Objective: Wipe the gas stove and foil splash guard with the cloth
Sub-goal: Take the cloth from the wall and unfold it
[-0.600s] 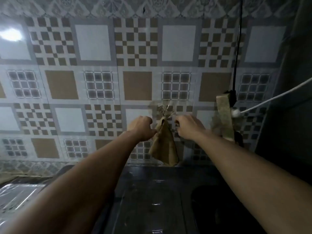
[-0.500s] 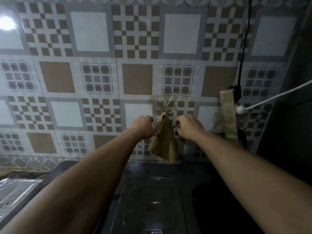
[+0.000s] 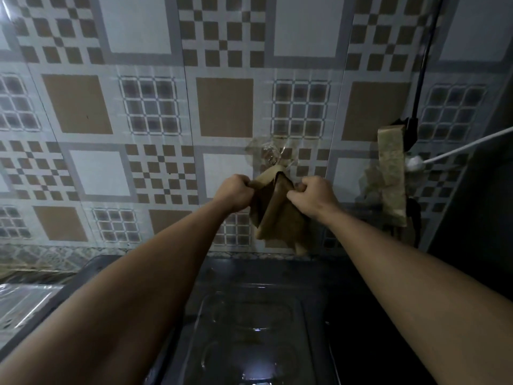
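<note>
A tan cloth (image 3: 277, 215) hangs against the patterned tile wall, its top corner just under a clear adhesive hook (image 3: 273, 157). My left hand (image 3: 236, 191) grips the cloth's upper left edge and my right hand (image 3: 313, 194) grips its upper right edge, spreading the top apart. Below my arms lies the dark glossy gas stove (image 3: 249, 323). A strip of shiny foil (image 3: 22, 304) shows at the lower left beside the stove.
A second tan cloth (image 3: 391, 176) hangs on the wall to the right, by a black cable (image 3: 422, 76) and a white cord (image 3: 458, 147). A dark panel (image 3: 483, 195) closes the right side.
Both hands have drawn the cloth's top edges apart, so the cloth hangs wider below the hook. The view has moved closer to the wall.
</note>
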Tool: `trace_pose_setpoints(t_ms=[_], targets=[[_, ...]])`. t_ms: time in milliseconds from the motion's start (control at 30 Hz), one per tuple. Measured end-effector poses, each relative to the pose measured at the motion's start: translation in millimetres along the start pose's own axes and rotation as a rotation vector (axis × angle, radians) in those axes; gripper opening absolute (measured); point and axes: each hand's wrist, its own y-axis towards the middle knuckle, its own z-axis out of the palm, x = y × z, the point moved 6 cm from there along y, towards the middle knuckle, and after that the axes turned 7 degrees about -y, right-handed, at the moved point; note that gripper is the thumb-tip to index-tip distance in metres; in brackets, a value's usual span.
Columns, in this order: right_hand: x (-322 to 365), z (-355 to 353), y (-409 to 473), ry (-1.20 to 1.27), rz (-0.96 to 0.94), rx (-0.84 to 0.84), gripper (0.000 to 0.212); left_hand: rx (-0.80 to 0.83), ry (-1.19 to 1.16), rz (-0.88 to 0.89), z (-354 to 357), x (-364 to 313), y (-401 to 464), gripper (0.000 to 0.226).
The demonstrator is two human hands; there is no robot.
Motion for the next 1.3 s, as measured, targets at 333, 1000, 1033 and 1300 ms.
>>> trace_pose_setpoints(t_ms=[333,1000,1033,1300], targets=[[46.2,-44.9,-59.7,0.359,0.097,0.315,0.021,-0.169,-0.08,0.165,-83.2,-73.3,-53.7,0.015],[155.7,-103.4,-180.6,0.688,0.231,0.176,0.033,0.005,0.013,-0.193,-129.6,-45.2,-228.4,0.045],[157.7,-103.0,-183.5,0.686,0.23,0.166,0.032,0.076,-0.059,-0.233,-123.9,-36.6,-239.3,0.055],[182.6,-91.8,-213.3,0.732,0.077,0.319,0.023,0.29,-0.552,-0.377,-84.0,2.1,-279.8,0.073]])
